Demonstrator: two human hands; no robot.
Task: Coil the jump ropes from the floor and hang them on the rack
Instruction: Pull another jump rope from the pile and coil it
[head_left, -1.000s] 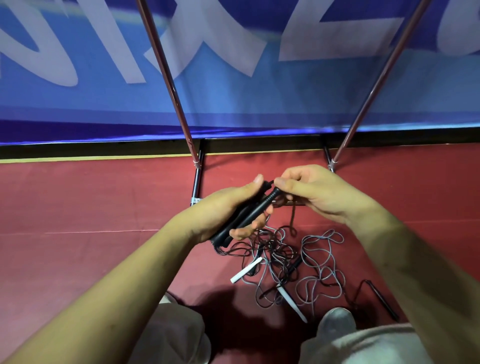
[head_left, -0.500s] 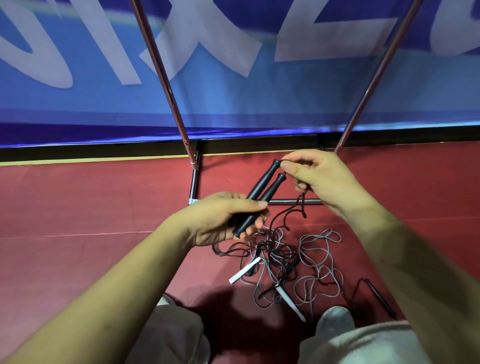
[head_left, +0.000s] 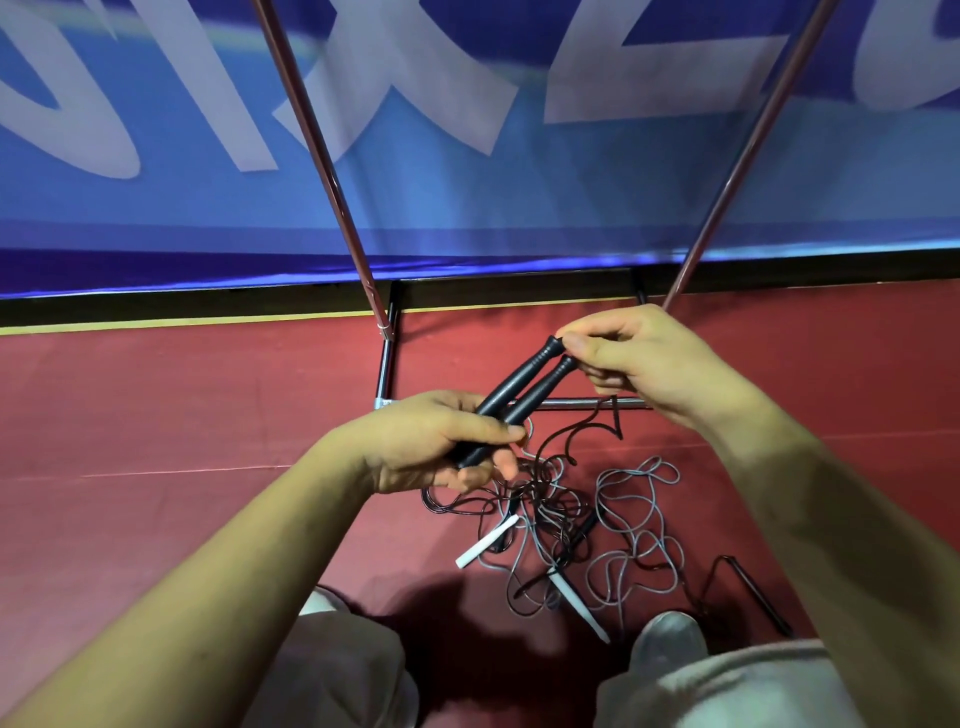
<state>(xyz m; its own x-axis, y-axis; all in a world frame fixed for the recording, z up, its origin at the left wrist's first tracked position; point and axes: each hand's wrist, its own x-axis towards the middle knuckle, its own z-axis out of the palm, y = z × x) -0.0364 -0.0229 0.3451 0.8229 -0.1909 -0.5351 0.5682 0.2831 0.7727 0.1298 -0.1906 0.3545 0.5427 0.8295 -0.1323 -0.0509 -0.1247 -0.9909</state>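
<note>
As left hand (head_left: 436, 441) and right hand (head_left: 641, 358) hold handles (head_left: 522, 389), banner (head_left: 467, 208) lettering is unreadable.

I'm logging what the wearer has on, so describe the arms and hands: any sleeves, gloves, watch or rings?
The left forearm and right forearm are bare as far as the view shows, with no sleeves. The left hand and right hand wear no gloves, and no watch, bracelet or ring is visible.
</note>
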